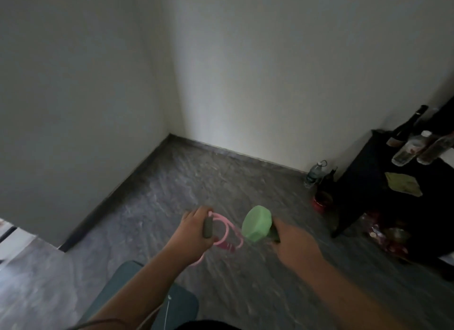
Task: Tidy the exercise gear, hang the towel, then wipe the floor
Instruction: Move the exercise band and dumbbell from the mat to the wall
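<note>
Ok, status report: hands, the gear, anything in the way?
Left hand grips coiled pink jump rope. Right hand holds light green dumbbell. Grey floor ahead bare to corner.

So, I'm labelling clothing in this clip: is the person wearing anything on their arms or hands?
Nothing shows. Both forearms are bare to the frame's bottom edge, with no sleeves or gloves. The left hand and right hand show no rings, watch or bands, though dim light and blur could hide small items.
</note>
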A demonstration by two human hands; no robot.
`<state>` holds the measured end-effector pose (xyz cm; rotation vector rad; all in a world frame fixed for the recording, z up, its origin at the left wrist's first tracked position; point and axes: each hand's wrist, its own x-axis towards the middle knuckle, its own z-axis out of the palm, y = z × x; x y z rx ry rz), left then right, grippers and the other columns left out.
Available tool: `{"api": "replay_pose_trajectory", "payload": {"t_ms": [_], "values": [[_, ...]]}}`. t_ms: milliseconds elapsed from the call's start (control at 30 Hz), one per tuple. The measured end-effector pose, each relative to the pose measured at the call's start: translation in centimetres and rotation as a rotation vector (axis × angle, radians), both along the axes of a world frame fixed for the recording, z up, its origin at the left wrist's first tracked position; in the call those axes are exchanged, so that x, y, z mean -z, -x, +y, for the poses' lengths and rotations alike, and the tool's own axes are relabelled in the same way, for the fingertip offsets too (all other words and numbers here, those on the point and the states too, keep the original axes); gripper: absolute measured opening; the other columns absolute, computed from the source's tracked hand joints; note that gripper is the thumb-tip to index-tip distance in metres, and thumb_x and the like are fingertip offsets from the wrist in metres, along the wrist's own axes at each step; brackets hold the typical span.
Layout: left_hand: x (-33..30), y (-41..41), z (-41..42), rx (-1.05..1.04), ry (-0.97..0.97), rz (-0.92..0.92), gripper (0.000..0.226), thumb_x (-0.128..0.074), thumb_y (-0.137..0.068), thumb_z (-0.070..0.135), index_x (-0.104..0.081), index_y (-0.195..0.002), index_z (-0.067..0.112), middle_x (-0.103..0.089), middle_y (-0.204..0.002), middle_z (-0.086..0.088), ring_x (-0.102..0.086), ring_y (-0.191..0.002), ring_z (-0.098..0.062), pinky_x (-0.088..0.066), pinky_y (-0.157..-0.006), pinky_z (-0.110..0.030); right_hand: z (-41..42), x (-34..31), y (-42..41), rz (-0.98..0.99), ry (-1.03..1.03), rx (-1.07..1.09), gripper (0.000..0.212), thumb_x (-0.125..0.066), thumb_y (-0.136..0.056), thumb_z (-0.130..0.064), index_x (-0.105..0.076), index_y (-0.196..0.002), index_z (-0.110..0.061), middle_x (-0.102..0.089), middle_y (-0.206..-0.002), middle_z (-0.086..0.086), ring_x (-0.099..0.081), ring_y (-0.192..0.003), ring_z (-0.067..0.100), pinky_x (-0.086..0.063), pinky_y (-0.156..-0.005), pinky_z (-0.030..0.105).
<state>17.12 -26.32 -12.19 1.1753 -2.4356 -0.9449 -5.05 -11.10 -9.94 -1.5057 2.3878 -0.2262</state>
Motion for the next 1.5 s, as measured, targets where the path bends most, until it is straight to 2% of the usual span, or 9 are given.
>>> {"api": "replay_pose_trajectory", "payload": {"t_ms": [233, 367, 533, 700, 833, 1000, 1133, 1300, 1500], "values": [[2.3, 3.6, -9.8, -0.136, -0.137, 0.091, 0.050, -0.074, -0.062, 0.034, -0.054, -0.107, 0.033, -0.062, -0.090, 0.006, -0.059, -0.083, -0.016, -0.046, -0.070, -0.032, -9.3, 1.8, 5.2, -0.093, -0.011, -0.004, 0.055, -0.062, -0.090, -0.042, -0.042, -0.140, -0.035, -0.064, -0.121, -0.006, -0.062, -0.104, 0.015, -0.045, -0.084, 0.028], [3.4, 6.2, -18.3, -0.166, -0.175, 0.110, 0.047, -0.077, -0.062, 0.024, -0.050, -0.099, 0.037, -0.060, -0.081, 0.003, -0.056, -0.072, -0.013, -0.041, -0.060, -0.026, -17.3, 3.4, 8.1, -0.094, -0.004, -0.015, 0.052, -0.066, -0.086, -0.043, -0.048, -0.135, -0.034, -0.066, -0.115, -0.007, -0.062, -0.098, 0.014, -0.041, -0.077, 0.026], [3.6, 10.1, -31.2, -0.129, -0.155, 0.104, 0.052, -0.071, -0.059, 0.050, -0.045, -0.103, 0.045, -0.061, -0.091, 0.006, -0.057, -0.086, -0.018, -0.045, -0.070, -0.032, -29.4, 3.6, 12.1, -0.062, -0.039, 0.015, 0.055, -0.065, -0.088, -0.040, -0.046, -0.138, -0.030, -0.066, -0.120, -0.001, -0.063, -0.105, 0.021, -0.041, -0.078, 0.025], [1.5, 14.3, -43.4, -0.057, -0.102, 0.090, 0.048, -0.083, -0.067, 0.025, -0.053, -0.104, 0.028, -0.061, -0.090, 0.002, -0.058, -0.082, -0.020, -0.047, -0.069, -0.034, -40.4, 3.0, 15.3, -0.047, -0.009, 0.091, 0.053, -0.065, -0.087, -0.039, -0.047, -0.136, -0.029, -0.066, -0.118, -0.001, -0.064, -0.104, 0.021, -0.045, -0.079, 0.031], [1.7, 17.5, -51.1, -0.021, -0.101, 0.026, 0.060, -0.086, -0.062, 0.025, -0.049, -0.108, 0.036, -0.060, -0.098, 0.002, -0.058, -0.093, -0.023, -0.047, -0.076, -0.034, -47.0, 3.0, 18.0, -0.058, -0.001, 0.138, 0.051, -0.063, -0.086, -0.039, -0.046, -0.133, -0.031, -0.067, -0.113, 0.000, -0.066, -0.099, 0.023, -0.042, -0.072, 0.031], [3.6, 22.2, -59.5, 0.056, -0.115, 0.018, 0.057, -0.075, -0.054, 0.055, -0.046, -0.101, 0.043, -0.060, -0.093, 0.005, -0.059, -0.087, -0.021, -0.051, -0.075, -0.038, -55.0, 4.8, 22.8, -0.068, 0.007, 0.144, 0.052, -0.062, -0.084, -0.039, -0.045, -0.133, -0.034, -0.068, -0.112, -0.001, -0.065, -0.099, 0.024, -0.047, -0.073, 0.032], [7.3, 27.3, -67.0, 0.105, -0.104, 0.002, 0.056, -0.069, -0.053, 0.064, -0.045, -0.100, 0.045, -0.060, -0.094, 0.005, -0.058, -0.088, -0.021, -0.051, -0.075, -0.038, -62.3, 9.3, 27.3, -0.121, -0.005, 0.176, 0.050, -0.062, -0.084, -0.036, -0.048, -0.132, -0.032, -0.068, -0.112, 0.001, -0.065, -0.099, 0.025, -0.047, -0.075, 0.033], [14.9, 34.1, -77.3, 0.103, -0.125, -0.081, 0.062, -0.086, -0.063, 0.039, -0.038, -0.100, 0.055, -0.054, -0.102, 0.006, -0.054, -0.100, -0.024, -0.048, -0.084, -0.041, -71.8, 17.7, 33.3, -0.154, -0.077, 0.199, 0.052, -0.063, -0.086, -0.032, -0.048, -0.135, -0.029, -0.070, -0.108, 0.003, -0.067, -0.096, 0.026, -0.049, -0.082, 0.036], [29.4, 42.4, -87.0, 0.052, -0.198, -0.101, 0.051, -0.085, -0.071, 0.021, -0.051, -0.107, 0.034, -0.052, -0.108, 0.005, -0.045, -0.106, -0.019, -0.036, -0.085, -0.032, -81.3, 32.9, 39.6, -0.141, -0.117, 0.257, 0.045, -0.062, -0.083, -0.028, -0.053, -0.128, -0.025, -0.071, -0.101, 0.005, -0.068, -0.090, 0.029, -0.054, -0.075, 0.042]]}}
